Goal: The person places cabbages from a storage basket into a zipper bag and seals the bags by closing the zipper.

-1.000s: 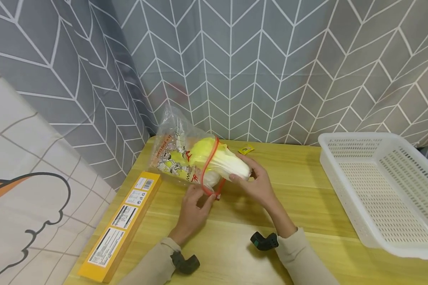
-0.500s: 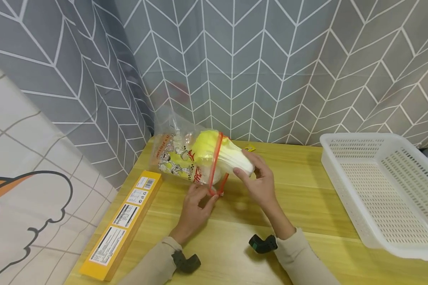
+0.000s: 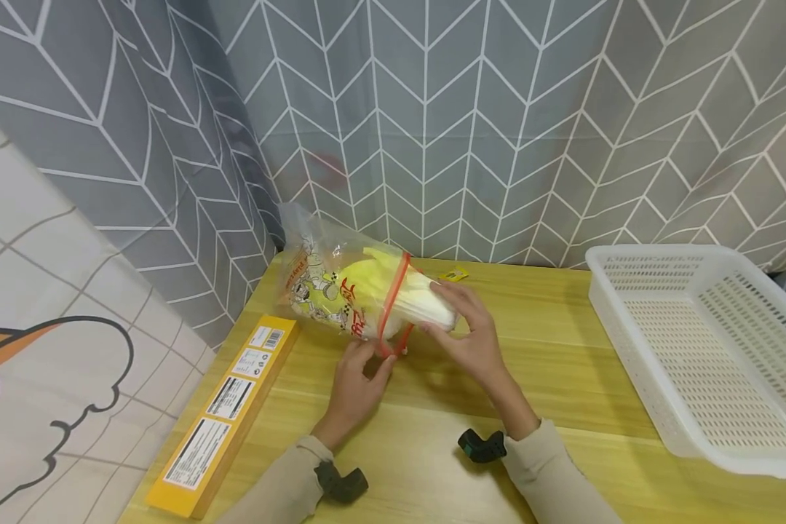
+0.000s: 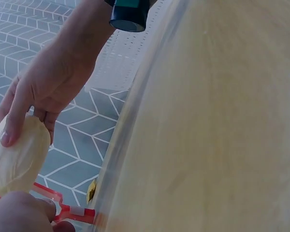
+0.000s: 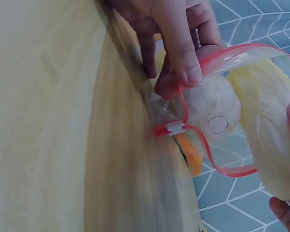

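Observation:
My right hand (image 3: 471, 338) grips the white base of a Chinese cabbage (image 3: 426, 302), whose yellow leafy end lies inside a clear printed zip bag (image 3: 321, 291). The bag's mouth has a red zip edge (image 5: 234, 173) and a white slider (image 5: 175, 127); in the right wrist view it stands open around the cabbage. My left hand (image 3: 356, 386) pinches the near lower part of that red edge between thumb and fingers. Beside the cabbage, inside the bag, sits a round white bulb-like thing (image 5: 215, 104) with a dark ring mark. Something orange (image 5: 191, 154) shows below it.
A long yellow box (image 3: 229, 415) with labels lies on the left of the wooden table (image 3: 419, 466). At the right stands a white perforated basket (image 3: 642, 364). Behind the bag, a small yellow packet (image 3: 454, 274) lies by the patterned grey curtain (image 3: 498, 131).
The right hand has shifted slightly left, and the cabbage sits a little deeper in the bag. The left hand keeps its pinch on the red edge.

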`<state>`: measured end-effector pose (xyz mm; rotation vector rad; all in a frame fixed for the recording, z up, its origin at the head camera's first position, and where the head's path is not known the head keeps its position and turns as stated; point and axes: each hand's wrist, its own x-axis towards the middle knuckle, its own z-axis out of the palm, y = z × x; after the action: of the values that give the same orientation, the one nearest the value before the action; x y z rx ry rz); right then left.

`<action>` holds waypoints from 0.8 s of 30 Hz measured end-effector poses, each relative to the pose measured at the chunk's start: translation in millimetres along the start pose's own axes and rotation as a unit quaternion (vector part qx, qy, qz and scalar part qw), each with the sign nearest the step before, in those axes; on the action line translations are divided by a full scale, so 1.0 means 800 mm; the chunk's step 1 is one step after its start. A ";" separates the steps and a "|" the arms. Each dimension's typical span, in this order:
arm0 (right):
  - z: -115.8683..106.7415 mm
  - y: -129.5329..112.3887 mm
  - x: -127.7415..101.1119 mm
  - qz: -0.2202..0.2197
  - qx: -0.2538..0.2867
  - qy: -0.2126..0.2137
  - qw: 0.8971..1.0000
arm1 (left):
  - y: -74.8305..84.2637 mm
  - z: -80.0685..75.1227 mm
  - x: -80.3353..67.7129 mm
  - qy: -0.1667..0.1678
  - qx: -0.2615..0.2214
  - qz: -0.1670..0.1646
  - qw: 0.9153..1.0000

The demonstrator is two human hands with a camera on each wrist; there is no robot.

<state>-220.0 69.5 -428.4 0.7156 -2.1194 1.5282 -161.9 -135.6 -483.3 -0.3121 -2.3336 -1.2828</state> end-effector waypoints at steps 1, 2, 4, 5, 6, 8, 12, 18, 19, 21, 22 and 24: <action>0.001 0.002 0.000 -0.005 -0.003 -0.003 1.000 | 0.000 0.000 0.000 -0.001 0.002 -0.002 1.000; 0.002 0.002 0.000 -0.006 -0.002 -0.003 1.000 | 0.000 -0.001 0.000 -0.003 0.004 -0.003 1.000; 0.004 0.001 0.000 0.009 0.022 -0.004 1.000 | 0.001 -0.001 0.000 -0.007 0.008 -0.003 1.000; 0.005 0.000 0.000 0.030 0.054 -0.010 0.998 | 0.001 -0.001 0.000 -0.011 0.011 -0.005 1.000; 0.006 -0.001 0.000 0.053 0.089 -0.014 0.994 | 0.000 -0.001 0.000 -0.016 0.013 -0.008 1.000; 0.009 -0.006 0.000 0.100 0.158 -0.018 0.982 | 0.001 -0.001 0.001 -0.026 0.016 -0.013 0.999; 0.012 -0.012 0.000 0.153 0.236 -0.019 0.959 | 0.001 0.001 0.001 -0.034 0.023 -0.012 0.999; 0.012 -0.006 -0.002 0.145 0.164 -0.034 0.975 | 0.003 0.000 -0.001 -0.033 0.032 0.004 0.999; 0.011 -0.004 -0.003 0.142 0.150 -0.041 0.978 | 0.004 -0.001 -0.001 -0.034 0.032 0.001 0.999; 0.009 -0.001 -0.003 0.130 0.133 -0.051 0.981 | 0.004 -0.001 -0.001 -0.035 0.031 -0.003 0.999; 0.008 0.000 -0.003 0.125 0.130 -0.050 0.982 | 0.003 -0.001 -0.002 -0.036 0.032 -0.006 0.999; 0.007 0.002 -0.003 0.110 0.129 -0.042 0.985 | 0.003 -0.002 -0.002 -0.035 0.031 -0.009 0.999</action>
<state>-219.7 64.7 -432.6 0.6581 -2.1428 1.9505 -159.6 -135.5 -481.8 -0.3217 -2.4342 -1.2245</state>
